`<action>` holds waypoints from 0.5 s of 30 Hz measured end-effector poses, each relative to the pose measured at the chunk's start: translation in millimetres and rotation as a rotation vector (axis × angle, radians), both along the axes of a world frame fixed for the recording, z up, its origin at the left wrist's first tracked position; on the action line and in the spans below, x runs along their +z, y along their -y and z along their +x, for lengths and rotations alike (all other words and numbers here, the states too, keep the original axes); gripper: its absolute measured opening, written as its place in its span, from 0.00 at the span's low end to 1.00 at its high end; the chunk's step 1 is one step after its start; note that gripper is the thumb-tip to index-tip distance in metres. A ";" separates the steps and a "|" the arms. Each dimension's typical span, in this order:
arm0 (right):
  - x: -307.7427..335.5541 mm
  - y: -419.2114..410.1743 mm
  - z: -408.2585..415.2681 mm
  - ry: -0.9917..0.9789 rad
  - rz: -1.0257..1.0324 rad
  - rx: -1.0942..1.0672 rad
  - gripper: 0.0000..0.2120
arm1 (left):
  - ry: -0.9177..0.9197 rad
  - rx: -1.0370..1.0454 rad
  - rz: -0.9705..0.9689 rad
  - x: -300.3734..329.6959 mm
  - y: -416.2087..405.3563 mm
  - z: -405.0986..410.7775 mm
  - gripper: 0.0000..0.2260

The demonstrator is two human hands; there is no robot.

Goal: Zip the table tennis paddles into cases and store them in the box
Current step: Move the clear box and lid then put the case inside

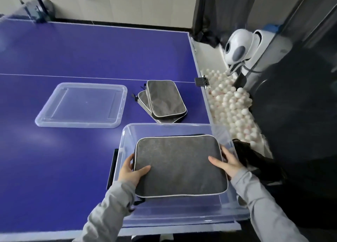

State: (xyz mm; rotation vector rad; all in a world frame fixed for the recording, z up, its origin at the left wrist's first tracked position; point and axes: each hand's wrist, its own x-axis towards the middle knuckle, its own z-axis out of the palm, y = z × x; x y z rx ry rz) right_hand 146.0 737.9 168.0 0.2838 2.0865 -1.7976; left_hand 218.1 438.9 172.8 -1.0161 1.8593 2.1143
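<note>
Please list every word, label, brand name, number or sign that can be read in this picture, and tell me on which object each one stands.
None: no readable text shows anywhere.
Grey case held over the clear box: plain fabric, no logo visible.
Two stacked cases on the blue table: no print visible.
Clear lid: faint moulded marks only, nothing legible.
White machine beside the white balls: no readable label.
</note>
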 end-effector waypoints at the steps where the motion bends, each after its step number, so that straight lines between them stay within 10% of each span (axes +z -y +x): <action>1: -5.5 1.0 -2.6 0.010 0.021 0.003 0.24 | 0.019 0.010 -0.006 -3.8 -1.6 -2.6 0.32; 15: -69.3 15.5 -10.3 0.184 0.133 -0.063 0.20 | 0.312 -0.078 -0.159 -80.5 -11.5 -26.5 0.36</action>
